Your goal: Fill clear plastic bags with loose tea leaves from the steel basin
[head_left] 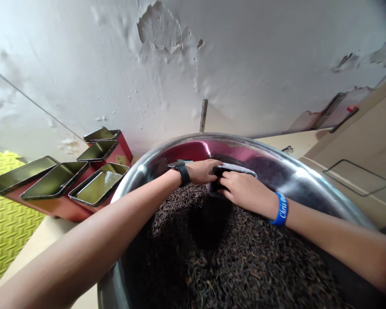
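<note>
While reaching across a wide stainless steel bowl (244, 146), two bare hands pressed close together just inside its far rim. Both the left hand (202, 171) and the right hand (246, 193) closed from either side on a dark, grey-edged fabric pouch (234, 169), fingers curled over it; whether cloth or bag, too hidden to tell. Pouch held low over the far edge of a deep heap of loose dark tea leaves (218, 266), the heap filling the near part of the bowl, with a shadowed patch just below the hands. Black smartwatch (182, 172) on the left wrist, blue rubber wristband (279, 209) lettered "Chris" on the right. Left of the bowl, five open red tins (98, 186) with gold-coloured interiors, tilted in a loose cluster, the nearest just beside the rim. Farther left of the bowl, a yellow-green ribbed mat (9, 223). Beyond the bowl, a peeling white wall (157, 30) and an upright metal strip (203, 116). Right of the bowl, a beige surface (350, 141) with a thin dark wire frame (357, 177) on it.
</note>
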Tool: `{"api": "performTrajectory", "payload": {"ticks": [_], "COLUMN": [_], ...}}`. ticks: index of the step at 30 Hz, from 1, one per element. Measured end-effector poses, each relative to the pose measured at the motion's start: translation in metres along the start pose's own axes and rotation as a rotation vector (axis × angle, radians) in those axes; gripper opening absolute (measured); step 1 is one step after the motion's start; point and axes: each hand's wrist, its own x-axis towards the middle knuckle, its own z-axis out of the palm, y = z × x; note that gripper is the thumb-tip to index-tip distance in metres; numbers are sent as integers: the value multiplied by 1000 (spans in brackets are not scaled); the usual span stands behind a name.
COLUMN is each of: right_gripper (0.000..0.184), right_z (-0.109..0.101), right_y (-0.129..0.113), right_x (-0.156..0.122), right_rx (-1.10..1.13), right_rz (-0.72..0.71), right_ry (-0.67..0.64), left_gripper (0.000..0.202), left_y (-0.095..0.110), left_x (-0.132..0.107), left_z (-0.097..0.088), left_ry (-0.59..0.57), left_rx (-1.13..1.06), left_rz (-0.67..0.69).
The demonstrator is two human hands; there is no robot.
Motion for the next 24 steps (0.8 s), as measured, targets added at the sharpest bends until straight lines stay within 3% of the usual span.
{"api": "performTrajectory", "payload": {"ticks": [3,6,9,11,17,24], "right_gripper": [25,39,63,69,66,68], "right_z": [-11,-13,-6,-3,-9,-5], "right_y": [-18,-33,-37,-37,-43,-52], "right_x": [-6,-12,-15,-16,-21,-25], "right_rx": [229,443,421,389,364,320], "right_rz": [-97,-271,-343,-362,-509,-475], "right_ry": [-36,-200,-247,-244,-384,-482], "left_gripper": [53,55,56,57,57,58], "left_y": [1,3,4,4,-1,-5], "left_x": [-1,-2,-3,-3,-2,-1], "left_z": [0,-1,-1,-1,0,3], "left_ry": [-3,-12,-15,-13,-3,-3], "left_rx": [-1,1,3,5,-6,-22], "left_rz": [-6,-35,-48,-45,-24,-26]}}
